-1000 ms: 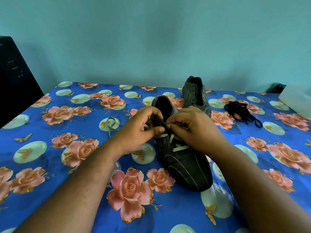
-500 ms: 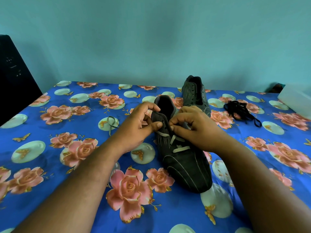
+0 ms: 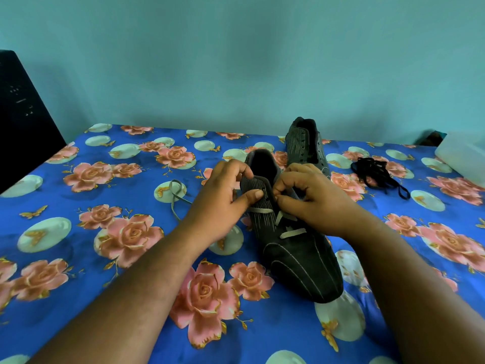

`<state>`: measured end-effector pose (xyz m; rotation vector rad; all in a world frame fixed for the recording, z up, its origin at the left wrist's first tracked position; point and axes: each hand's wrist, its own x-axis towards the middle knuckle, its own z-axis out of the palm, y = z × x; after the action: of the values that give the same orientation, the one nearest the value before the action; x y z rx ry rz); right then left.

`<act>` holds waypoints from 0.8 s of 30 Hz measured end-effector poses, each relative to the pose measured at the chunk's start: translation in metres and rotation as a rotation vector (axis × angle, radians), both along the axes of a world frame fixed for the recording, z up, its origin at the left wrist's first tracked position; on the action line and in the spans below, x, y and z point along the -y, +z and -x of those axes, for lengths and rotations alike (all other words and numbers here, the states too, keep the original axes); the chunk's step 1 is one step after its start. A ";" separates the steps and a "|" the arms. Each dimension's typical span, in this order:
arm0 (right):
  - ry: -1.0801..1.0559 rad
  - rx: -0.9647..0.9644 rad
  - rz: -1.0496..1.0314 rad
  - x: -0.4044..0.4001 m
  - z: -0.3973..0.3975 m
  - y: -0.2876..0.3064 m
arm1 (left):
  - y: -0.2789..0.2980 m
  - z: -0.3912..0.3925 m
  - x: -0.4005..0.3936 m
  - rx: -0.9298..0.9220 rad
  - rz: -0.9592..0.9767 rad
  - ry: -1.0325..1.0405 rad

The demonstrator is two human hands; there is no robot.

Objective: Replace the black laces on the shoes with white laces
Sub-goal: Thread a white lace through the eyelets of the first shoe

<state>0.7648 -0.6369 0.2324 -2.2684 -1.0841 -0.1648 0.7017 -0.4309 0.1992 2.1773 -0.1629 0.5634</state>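
While both hands work at the upper eyelets, the near dark grey striped fabric shoe point(image 3: 296, 258) lies in the middle of the blue floral-printed table point(image 3: 78, 271), toe toward six o'clock, with its white flat lace point(image 3: 291, 233) crossing only the lower rows. Compared with a second ago, the left hand point(image 3: 223, 200) has shifted from a fingertip pinch at the lace to gripping the shoe's left eyelet flap, thumb pressed on its striped face and fingers curled over its top edge, pulling the flap outward. The right hand point(image 3: 309, 198) has drawn slightly back toward three o'clock; its thumb and forefinger are pinched together at the flap's inner edge, apparently on the lace tip, though the tip itself is too small to make out. That shift suggests one threading pass is being set up at the next hole, the flap spread open to expose it.

A loose run of white lace point(image 3: 175, 195) trails on the table at nine o'clock from the shoe. The second dark grey shoe point(image 3: 304, 143) stands just behind at twelve o'clock, its eyelets bare. The removed black laces point(image 3: 378, 174) lie in a heap at two o'clock. By my judgement the first shoe is roughly half laced and the second not yet begun.
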 end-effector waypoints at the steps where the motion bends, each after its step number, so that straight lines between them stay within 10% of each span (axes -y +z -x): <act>1: -0.032 -0.003 -0.013 -0.004 0.003 -0.001 | 0.000 0.000 0.000 -0.001 -0.017 0.019; 24: -0.191 0.015 -0.079 -0.013 -0.002 -0.016 | -0.005 -0.008 -0.004 0.011 0.113 -0.026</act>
<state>0.7663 -0.6236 0.2167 -2.3000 -0.8518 -0.2981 0.7095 -0.4269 0.1938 2.0600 -0.1616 0.5566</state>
